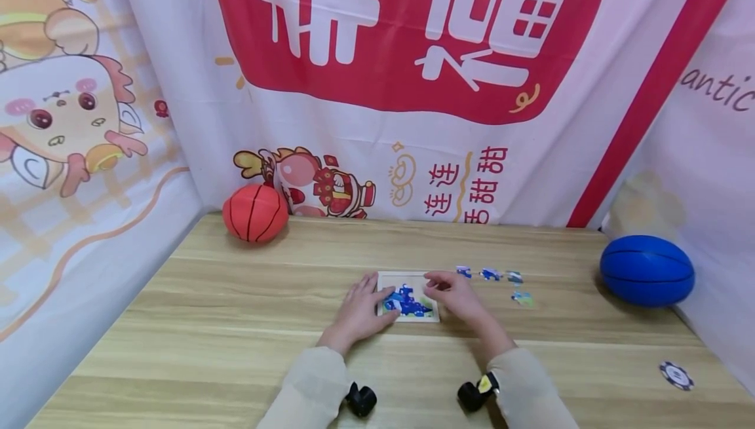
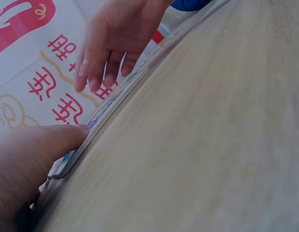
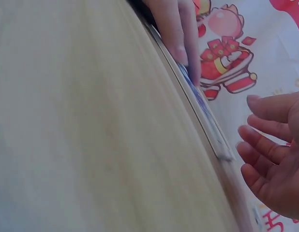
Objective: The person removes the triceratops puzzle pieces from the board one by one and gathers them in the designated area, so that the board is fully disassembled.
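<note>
two hands (image 1: 360, 308) (image 1: 457, 295) at one puzzle board (image 1: 408, 299), four loose pieces (image 1: 491, 274), two balls (image 1: 255, 213)

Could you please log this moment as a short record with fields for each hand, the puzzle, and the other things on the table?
left hand: fingers straight, resting on the tray's left edge
right hand: fingers relaxed over the tray's right side, holding nothing visible
square wooden puzzle tray: flat on wooden table, blue picture partly filled
loose puzzle pieces: four, right of tray
orange ball: far left
blue ball: right

bare table (image 1: 236, 324) left of puzzle board (image 1: 407, 278), loose pieces (image 1: 489, 275) right
</note>
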`<state>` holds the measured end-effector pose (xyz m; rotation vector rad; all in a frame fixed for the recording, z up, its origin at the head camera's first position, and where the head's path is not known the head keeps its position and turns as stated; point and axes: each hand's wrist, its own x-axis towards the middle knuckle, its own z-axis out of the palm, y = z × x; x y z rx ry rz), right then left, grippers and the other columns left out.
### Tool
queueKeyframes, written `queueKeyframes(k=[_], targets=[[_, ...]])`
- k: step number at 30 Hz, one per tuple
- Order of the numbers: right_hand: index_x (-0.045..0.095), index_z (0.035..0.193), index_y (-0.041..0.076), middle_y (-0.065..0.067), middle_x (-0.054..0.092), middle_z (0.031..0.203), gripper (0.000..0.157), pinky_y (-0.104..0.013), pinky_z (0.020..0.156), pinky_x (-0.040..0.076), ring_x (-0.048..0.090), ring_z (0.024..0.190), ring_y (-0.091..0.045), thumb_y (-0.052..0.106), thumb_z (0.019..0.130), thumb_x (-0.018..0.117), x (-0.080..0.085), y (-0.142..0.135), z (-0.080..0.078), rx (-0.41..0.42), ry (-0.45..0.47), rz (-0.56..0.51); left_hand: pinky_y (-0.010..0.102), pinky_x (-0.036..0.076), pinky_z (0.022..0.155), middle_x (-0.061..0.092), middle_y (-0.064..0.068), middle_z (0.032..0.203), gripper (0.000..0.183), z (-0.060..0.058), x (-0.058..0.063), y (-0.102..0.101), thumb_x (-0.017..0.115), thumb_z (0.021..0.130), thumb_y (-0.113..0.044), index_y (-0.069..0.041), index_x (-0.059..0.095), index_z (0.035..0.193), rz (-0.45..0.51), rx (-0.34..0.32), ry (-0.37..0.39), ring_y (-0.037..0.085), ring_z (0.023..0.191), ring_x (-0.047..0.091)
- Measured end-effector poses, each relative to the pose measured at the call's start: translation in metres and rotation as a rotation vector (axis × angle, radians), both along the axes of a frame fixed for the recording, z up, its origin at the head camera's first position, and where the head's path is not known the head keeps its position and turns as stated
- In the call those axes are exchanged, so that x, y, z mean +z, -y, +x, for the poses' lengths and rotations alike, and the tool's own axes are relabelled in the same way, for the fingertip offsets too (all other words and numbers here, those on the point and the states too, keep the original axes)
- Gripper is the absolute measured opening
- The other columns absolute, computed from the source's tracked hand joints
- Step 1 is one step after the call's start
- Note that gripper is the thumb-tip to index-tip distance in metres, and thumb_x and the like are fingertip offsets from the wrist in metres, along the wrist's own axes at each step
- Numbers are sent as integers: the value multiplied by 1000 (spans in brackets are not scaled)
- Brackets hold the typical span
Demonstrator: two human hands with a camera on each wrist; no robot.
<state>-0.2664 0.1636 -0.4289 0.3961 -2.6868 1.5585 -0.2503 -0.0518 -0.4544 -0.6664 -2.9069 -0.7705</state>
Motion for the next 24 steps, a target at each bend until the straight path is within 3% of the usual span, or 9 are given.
queueKeyframes(k=[5, 14, 24], targets=[[60, 104, 1, -2, 58, 82, 28, -32, 71, 45, 52, 77, -16, 7, 77, 64, -8, 14, 0, 11, -11, 68, 46, 10, 100, 20, 17, 139, 54, 0, 0, 0, 49, 81, -50, -19, 48, 125, -6, 0, 2, 31, 127, 11], [62, 103, 4, -3, 54, 88, 31, -36, 74, 40, 48, 81, -17, 10, 73, 68, -18, 23, 1, 2, -127, 249, 47, 10, 100, 21, 18, 138, 53, 0, 1, 0, 50, 81, -49, -19, 48, 125, -3, -8, -10, 33, 126, 12], [63, 98, 7, -1, 51, 84, 25, -36, 73, 38, 45, 79, -18, 11, 73, 68, -20, 28, 2, -48, -138, 267, 47, 11, 99, 21, 17, 138, 53, -1, 0, 1, 49, 81, -50, -21, 48, 125, -19, 0, -8, 32, 126, 12]])
